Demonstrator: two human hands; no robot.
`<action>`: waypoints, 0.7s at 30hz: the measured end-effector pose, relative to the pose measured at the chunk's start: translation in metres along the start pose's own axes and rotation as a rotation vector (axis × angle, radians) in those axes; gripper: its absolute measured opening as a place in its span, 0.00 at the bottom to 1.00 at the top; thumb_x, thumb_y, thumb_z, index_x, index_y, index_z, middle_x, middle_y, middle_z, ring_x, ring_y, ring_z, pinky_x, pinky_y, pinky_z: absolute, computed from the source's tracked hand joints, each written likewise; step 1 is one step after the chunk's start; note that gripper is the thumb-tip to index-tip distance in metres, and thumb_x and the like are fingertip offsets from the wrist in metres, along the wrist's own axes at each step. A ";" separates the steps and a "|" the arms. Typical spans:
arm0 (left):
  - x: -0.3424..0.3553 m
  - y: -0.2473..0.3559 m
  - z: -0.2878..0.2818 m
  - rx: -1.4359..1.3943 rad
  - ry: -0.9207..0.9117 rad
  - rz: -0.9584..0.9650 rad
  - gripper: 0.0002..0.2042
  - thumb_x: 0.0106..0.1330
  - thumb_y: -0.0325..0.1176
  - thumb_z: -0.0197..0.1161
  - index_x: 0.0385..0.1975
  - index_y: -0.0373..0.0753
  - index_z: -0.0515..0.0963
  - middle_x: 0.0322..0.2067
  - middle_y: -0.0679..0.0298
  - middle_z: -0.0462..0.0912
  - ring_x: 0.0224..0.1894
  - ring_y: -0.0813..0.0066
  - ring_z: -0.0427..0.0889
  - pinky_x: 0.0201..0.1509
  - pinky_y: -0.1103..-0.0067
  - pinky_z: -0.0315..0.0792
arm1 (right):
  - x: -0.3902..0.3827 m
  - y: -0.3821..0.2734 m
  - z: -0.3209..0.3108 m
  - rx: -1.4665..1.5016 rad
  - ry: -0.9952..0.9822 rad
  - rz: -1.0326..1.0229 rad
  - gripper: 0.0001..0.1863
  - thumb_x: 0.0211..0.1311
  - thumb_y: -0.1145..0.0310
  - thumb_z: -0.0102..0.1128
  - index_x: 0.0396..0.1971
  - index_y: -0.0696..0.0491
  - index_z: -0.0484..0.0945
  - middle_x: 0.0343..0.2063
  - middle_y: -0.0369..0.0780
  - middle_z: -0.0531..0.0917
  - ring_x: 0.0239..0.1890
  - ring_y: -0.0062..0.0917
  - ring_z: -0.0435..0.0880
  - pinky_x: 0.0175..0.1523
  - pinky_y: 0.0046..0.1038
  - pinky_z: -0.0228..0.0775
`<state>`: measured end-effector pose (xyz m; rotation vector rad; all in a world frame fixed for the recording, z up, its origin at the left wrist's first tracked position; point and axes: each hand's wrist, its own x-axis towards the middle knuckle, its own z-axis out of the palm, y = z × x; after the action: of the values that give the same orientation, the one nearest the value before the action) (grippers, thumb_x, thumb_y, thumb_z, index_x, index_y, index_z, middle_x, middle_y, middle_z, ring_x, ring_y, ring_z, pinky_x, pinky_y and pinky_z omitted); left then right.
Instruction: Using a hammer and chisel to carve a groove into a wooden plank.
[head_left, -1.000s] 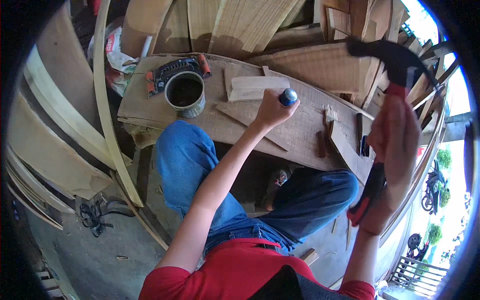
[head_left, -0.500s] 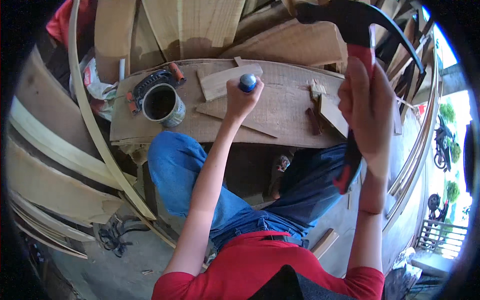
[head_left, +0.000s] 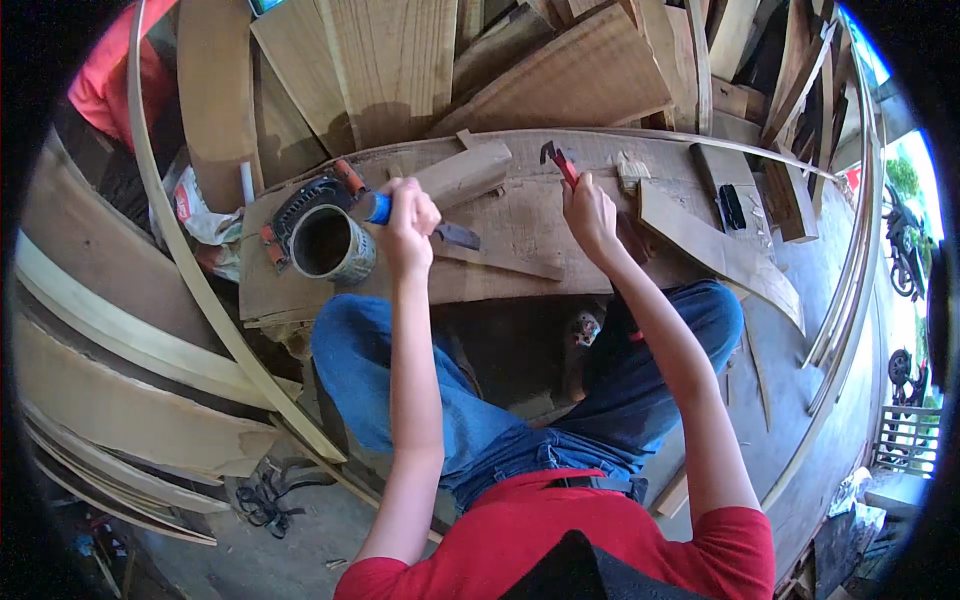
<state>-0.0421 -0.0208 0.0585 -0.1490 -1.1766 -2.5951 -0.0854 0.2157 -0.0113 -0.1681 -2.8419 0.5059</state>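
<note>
My left hand (head_left: pixel 408 222) is closed round the blue handle of a chisel (head_left: pixel 459 236), its flat metal blade pointing right over the bench. In my right hand (head_left: pixel 592 213) is a claw hammer (head_left: pixel 562 163) with a red and black handle, its dark head low over the bench top. Between the hands lies a short thick wood block (head_left: pixel 466 173), just beyond the chisel. A thin wood strip (head_left: pixel 505 263) rests on the near side of the wooden bench (head_left: pixel 540 215).
A metal can (head_left: pixel 334 244) stands at the bench's left, beside a black and orange tool (head_left: pixel 305 207). On the right are a brush (head_left: pixel 632 171), a curved board (head_left: pixel 715 245) and a small black object (head_left: pixel 731 206). Boards (head_left: pixel 390 70) lean behind; long strips (head_left: pixel 200 290) flank the left.
The hammer has come down from high at the right to the bench. My left hand has moved left and tilted the chisel, so its blade now shows. The wood block sits turned.
</note>
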 end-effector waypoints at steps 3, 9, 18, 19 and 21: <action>-0.002 0.011 0.000 0.083 0.017 0.108 0.17 0.60 0.28 0.49 0.11 0.45 0.53 0.07 0.73 0.51 0.07 0.85 0.45 0.12 0.83 0.41 | 0.000 0.010 0.014 -0.223 -0.009 -0.093 0.16 0.58 0.58 0.49 0.29 0.58 0.71 0.28 0.47 0.78 0.27 0.40 0.80 0.40 0.44 0.67; -0.010 0.036 -0.004 0.077 0.082 0.178 0.18 0.59 0.26 0.50 0.10 0.45 0.53 0.05 0.73 0.54 0.06 0.87 0.47 0.10 0.86 0.44 | -0.071 -0.017 0.006 -0.166 -0.050 -0.472 0.20 0.53 0.55 0.53 0.36 0.57 0.73 0.40 0.45 0.70 0.46 0.38 0.67 0.47 0.42 0.60; -0.034 0.028 0.003 0.101 0.092 0.151 0.17 0.59 0.26 0.48 0.10 0.46 0.52 0.05 0.73 0.53 0.06 0.87 0.47 0.11 0.86 0.45 | -0.099 -0.002 0.027 0.449 -0.154 -0.531 0.10 0.47 0.73 0.58 0.32 0.55 0.73 0.32 0.39 0.73 0.37 0.36 0.71 0.42 0.34 0.64; -0.034 0.028 0.004 0.089 0.079 0.167 0.17 0.59 0.26 0.48 0.10 0.46 0.52 0.05 0.73 0.53 0.05 0.87 0.47 0.11 0.86 0.45 | -0.098 -0.001 0.029 0.454 -0.161 -0.528 0.10 0.47 0.73 0.58 0.32 0.55 0.73 0.32 0.39 0.73 0.37 0.36 0.71 0.42 0.34 0.64; -0.037 0.031 0.008 0.084 0.075 0.178 0.17 0.59 0.26 0.49 0.10 0.46 0.52 0.05 0.73 0.53 0.05 0.87 0.47 0.11 0.86 0.45 | -0.094 -0.003 0.026 0.559 -0.083 -0.587 0.07 0.46 0.75 0.59 0.28 0.56 0.75 0.28 0.41 0.74 0.35 0.37 0.72 0.41 0.33 0.65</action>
<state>0.0020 -0.0260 0.0781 -0.1313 -1.1864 -2.3731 -0.0016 0.1898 -0.0552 0.7690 -2.5123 1.1294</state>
